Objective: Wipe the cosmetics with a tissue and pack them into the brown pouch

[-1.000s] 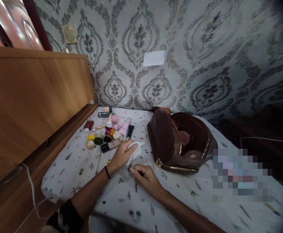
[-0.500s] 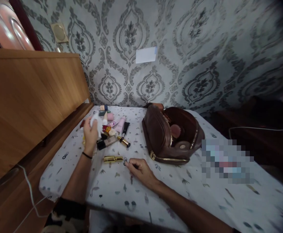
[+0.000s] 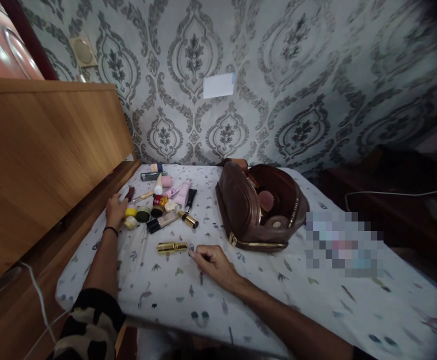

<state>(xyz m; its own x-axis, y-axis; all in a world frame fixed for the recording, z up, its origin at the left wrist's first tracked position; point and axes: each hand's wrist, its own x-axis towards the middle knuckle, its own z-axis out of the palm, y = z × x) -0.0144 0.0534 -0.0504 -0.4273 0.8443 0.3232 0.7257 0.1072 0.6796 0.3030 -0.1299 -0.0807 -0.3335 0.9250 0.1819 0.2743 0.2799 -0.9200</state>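
Observation:
My left hand (image 3: 115, 209) is low at the table's left edge, close to a dark red item (image 3: 130, 193) and a yellow-lidded jar (image 3: 130, 212). Its back faces me and hides most of the fingers, so whether it grips anything does not show. On the cloth in front lies my right hand (image 3: 214, 264), fingers curled in and thumb forward, with nothing visible in it. Just left of its thumb is a gold tube (image 3: 171, 247). A black-capped foundation bottle (image 3: 163, 221) and a gold and black tube (image 3: 188, 219) lie farther back.
Several tubes and jars, among them a pink tube (image 3: 183, 192) and a black tube (image 3: 191, 199), cluster at back left. An unzipped brown cosmetic bag (image 3: 237, 200) stands right of centre. A blurred-out item (image 3: 340, 245) lies at right. A wooden panel (image 3: 53, 145) borders the left.
My left hand has moved left and down from above the cosmetics to the table edge. The white wipe it held is out of sight. My right hand has stayed in place.

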